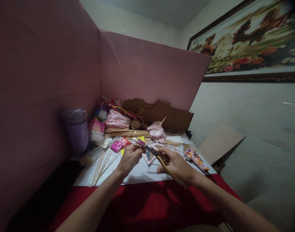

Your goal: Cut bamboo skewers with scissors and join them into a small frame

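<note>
One stick (158, 128) seems pinched in my left grip (131, 158), scissors (152, 150) fill my right grip (174, 165), and cutting, I judge, wants a firm squeeze.

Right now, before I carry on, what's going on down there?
A person's right hand holds gold-handled scissors, and the left hand appears to pinch a thin wooden stick close to the blades. Whether they touch the stick is too small to tell. Both hands are above a white sheet; a bundle of sticks lies behind them, and a flower-patterned glue gun lies to the right.
</note>
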The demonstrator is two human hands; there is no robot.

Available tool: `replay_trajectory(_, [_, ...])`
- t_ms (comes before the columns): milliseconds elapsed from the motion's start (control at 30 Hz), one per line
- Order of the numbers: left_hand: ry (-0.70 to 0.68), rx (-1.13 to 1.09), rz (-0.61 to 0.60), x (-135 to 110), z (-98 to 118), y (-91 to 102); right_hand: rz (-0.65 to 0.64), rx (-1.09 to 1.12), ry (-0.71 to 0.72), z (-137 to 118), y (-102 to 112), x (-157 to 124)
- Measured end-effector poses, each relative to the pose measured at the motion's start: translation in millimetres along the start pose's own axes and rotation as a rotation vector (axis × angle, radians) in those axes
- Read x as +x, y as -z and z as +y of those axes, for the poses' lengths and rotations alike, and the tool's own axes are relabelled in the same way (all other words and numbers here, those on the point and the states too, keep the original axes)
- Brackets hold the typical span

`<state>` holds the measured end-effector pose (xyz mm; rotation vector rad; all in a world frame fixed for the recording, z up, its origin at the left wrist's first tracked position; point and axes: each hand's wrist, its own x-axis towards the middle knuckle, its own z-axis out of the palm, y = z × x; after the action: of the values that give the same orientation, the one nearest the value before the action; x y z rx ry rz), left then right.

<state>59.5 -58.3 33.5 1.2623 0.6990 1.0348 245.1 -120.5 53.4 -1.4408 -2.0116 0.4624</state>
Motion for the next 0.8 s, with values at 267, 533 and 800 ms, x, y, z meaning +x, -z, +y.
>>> replay_trajectory(267, [-0.169, 0.021, -0.001, -1.3, -1.9, 1.3, 0.110, -0.143, 0.099, -6.4, 2.0, -6.6])
replay_trajectory(533, [-0.269, 0.064, 0.006, -3.2, -9.8, 5.1, 0.129, -0.195, 0.166, -10.4, 5.6, -9.1])
replay_trajectory(800, [-0.291, 0.130, 0.046, -7.9, -6.7, 3.7, 0.082, -0.081, 0.180, -11.6, 5.5, -12.4])
